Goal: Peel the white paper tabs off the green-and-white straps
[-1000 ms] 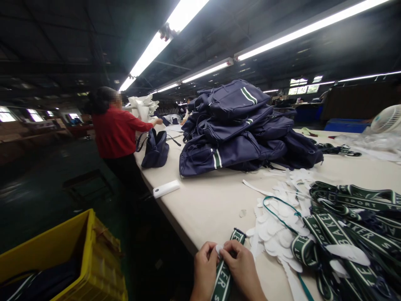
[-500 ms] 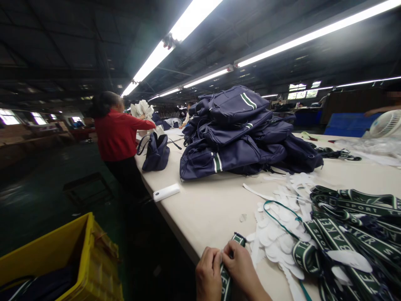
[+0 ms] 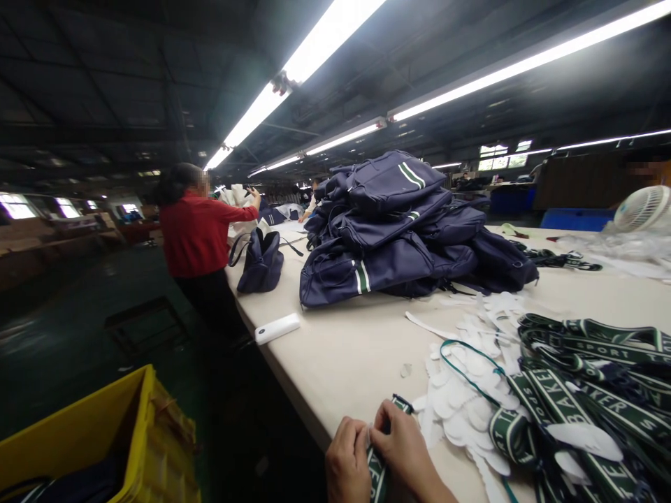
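At the table's near edge, my left hand [image 3: 348, 457] and my right hand [image 3: 403, 447] are close together, both pinching a green strap with white lettering [image 3: 378, 476]. One end of the strap, with a dark fitting, sticks out beyond my right fingers. A small pale bit shows between my fingertips, too small to name. Right of my hands lie many white rounded paper pieces [image 3: 461, 402]. Beyond them is a heap of similar green lettered straps [image 3: 587, 391]. A thin teal cord [image 3: 466, 344] loops over the paper pieces.
A pile of navy bags [image 3: 388, 230] stands on the table [image 3: 335, 363]. A small navy bag [image 3: 261, 260] and a white phone-like object [image 3: 277, 328] lie near the left edge. A yellow crate [image 3: 157, 447] stands lower left. A person in red [image 3: 193, 234] works beyond; a fan [image 3: 642, 208] is right.
My hands keep their pinch on the strap with hardly any movement. The view has shifted slightly. The person in red has raised a hand over the pale material.
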The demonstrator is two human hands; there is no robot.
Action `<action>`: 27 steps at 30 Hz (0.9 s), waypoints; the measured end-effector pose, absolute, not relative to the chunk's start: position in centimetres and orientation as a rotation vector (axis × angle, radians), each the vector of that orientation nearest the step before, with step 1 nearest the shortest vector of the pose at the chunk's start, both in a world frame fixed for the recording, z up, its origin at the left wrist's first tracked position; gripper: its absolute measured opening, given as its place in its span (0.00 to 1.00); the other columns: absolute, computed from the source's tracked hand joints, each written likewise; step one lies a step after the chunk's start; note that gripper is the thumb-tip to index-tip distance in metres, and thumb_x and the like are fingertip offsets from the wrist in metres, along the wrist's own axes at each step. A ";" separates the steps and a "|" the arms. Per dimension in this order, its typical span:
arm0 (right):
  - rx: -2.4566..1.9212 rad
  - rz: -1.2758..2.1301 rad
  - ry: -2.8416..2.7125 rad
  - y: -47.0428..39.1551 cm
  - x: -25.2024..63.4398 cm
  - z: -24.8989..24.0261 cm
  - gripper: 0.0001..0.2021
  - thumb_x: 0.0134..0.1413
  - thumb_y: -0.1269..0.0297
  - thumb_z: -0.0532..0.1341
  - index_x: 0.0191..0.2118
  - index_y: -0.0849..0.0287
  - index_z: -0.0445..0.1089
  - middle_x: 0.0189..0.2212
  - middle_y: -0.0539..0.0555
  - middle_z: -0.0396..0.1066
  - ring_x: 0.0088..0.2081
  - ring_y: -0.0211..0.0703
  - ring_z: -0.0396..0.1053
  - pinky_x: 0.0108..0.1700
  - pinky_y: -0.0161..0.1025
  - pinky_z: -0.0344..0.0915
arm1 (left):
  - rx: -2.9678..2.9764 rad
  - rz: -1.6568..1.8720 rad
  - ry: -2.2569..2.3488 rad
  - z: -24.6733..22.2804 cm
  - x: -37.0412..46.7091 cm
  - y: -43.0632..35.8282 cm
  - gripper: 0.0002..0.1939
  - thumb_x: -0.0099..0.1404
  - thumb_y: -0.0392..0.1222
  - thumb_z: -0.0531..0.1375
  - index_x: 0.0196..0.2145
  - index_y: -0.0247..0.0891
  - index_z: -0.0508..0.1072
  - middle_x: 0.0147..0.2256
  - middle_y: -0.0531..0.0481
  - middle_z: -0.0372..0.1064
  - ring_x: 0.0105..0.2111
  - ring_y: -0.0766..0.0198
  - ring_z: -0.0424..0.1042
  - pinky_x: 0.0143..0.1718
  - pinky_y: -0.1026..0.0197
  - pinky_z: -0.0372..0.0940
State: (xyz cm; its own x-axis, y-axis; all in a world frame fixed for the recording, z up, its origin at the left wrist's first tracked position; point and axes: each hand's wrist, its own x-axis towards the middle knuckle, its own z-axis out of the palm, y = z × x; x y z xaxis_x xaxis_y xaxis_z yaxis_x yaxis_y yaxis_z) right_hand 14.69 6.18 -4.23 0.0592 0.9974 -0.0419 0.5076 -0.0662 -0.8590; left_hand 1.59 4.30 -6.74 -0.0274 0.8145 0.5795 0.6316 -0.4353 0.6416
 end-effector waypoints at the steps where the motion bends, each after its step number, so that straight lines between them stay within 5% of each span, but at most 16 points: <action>1: -1.617 0.935 -1.527 6.2 14.8 -4.2 0.05 0.44 0.72 0.59 0.30 0.58 0.70 0.24 0.49 0.73 0.28 0.40 0.69 0.32 0.34 0.58 | 2.043 1.451 1.549 -6.8 1.6 4.4 0.14 0.69 0.39 0.52 0.26 0.40 0.70 0.25 0.52 0.68 0.27 0.65 0.70 0.32 0.66 0.64; 9: -1.406 1.180 -1.479 6.6 15.5 -4.5 0.07 0.43 0.69 0.60 0.25 0.60 0.76 0.23 0.51 0.74 0.29 0.41 0.70 0.33 0.33 0.61 | 1.945 1.407 1.573 -6.3 1.3 4.8 0.11 0.68 0.40 0.55 0.27 0.40 0.71 0.24 0.53 0.70 0.25 0.65 0.70 0.29 0.67 0.65; 22: -1.749 0.750 -1.610 5.1 13.4 -3.4 0.06 0.53 0.65 0.56 0.28 0.57 0.69 0.28 0.51 0.72 0.31 0.42 0.68 0.33 0.36 0.54 | 1.896 1.505 1.571 -6.5 2.1 4.7 0.13 0.68 0.39 0.53 0.26 0.41 0.70 0.24 0.53 0.70 0.25 0.64 0.71 0.30 0.66 0.65; 27: -1.521 1.001 -1.489 5.4 14.3 -4.3 0.08 0.52 0.64 0.58 0.25 0.58 0.70 0.25 0.51 0.72 0.32 0.42 0.69 0.35 0.35 0.59 | 1.883 1.489 1.624 -5.8 2.1 4.9 0.12 0.68 0.40 0.54 0.26 0.41 0.70 0.24 0.53 0.71 0.24 0.64 0.71 0.28 0.66 0.65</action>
State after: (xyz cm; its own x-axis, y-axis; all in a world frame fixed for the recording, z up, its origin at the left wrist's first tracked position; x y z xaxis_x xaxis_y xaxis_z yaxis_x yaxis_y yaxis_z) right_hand 14.25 5.37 -4.29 0.0084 0.9998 -0.0196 0.3950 -0.0213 -0.9184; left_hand 2.12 4.85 -5.79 -0.1383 0.8412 0.5228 0.5936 -0.3521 0.7236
